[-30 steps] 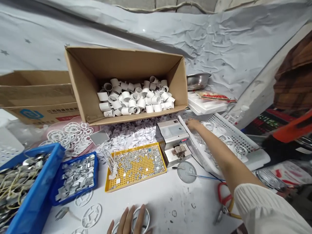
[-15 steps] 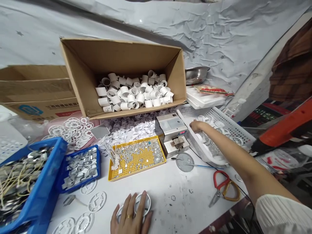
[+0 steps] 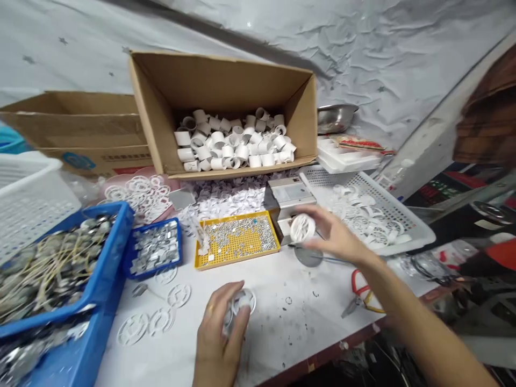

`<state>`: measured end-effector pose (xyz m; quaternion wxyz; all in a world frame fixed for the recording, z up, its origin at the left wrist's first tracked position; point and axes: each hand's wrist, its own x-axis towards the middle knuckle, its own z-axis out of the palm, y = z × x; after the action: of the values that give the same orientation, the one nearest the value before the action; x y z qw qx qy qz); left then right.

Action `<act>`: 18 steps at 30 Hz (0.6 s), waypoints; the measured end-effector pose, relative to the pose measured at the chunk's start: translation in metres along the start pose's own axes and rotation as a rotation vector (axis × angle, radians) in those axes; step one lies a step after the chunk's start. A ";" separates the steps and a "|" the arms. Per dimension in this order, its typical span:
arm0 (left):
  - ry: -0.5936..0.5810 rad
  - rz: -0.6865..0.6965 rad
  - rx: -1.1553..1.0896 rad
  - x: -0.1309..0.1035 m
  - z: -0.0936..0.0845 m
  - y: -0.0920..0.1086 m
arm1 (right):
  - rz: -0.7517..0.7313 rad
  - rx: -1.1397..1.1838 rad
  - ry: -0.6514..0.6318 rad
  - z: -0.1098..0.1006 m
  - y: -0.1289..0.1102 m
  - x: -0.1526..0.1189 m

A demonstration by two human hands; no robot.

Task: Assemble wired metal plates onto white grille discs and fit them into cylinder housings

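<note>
Fingers of my right hand (image 3: pixel 332 234) are closed on a round white plastic part (image 3: pixel 302 228), held in the air in front of the small grey machine (image 3: pixel 292 192). At the front of the table, my left hand (image 3: pixel 221 328) is curled around white rings (image 3: pixel 246 301), its thumb and forefinger at their edges. Several flat white discs (image 3: pixel 161 321) lie left of that hand. The yellow tray (image 3: pixel 237 262) of small metal pieces is behind it. More white round parts (image 3: pixel 371 217) fill the white basket at the right.
A cardboard box (image 3: pixel 226 80) of white tubes stands at the back. Blue bins (image 3: pixel 108 258) of metal parts and wires are on the left. Scissors (image 3: pixel 357 295) lie near the right table edge, in front of a grey round lid (image 3: pixel 308 256).
My right hand has come out of the white basket, leftward, with a white part. My left hand has gone from lying flat over the rings to gripping them. The view has shifted.
</note>
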<state>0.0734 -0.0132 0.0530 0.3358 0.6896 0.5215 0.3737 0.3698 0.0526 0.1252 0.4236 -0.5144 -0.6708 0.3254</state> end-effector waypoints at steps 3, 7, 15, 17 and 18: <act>-0.174 -0.373 -0.617 0.009 0.000 0.035 | 0.152 0.575 -0.099 0.083 -0.013 -0.033; -0.136 -0.509 -1.015 0.005 0.010 0.045 | 0.448 0.962 -0.078 0.143 -0.017 -0.063; 0.046 -0.224 -0.683 -0.020 0.011 0.025 | 0.272 0.779 -0.226 0.147 -0.002 -0.086; 0.100 0.042 -0.400 -0.024 0.011 0.021 | 0.246 0.707 -0.302 0.142 0.000 -0.088; 0.117 0.150 -0.298 -0.026 0.012 0.020 | 0.249 0.674 -0.326 0.140 0.000 -0.089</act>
<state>0.0885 -0.0438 0.0596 0.3745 0.6464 0.4260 0.5104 0.2534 -0.0332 0.0446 0.4140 -0.3657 -0.5173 0.6537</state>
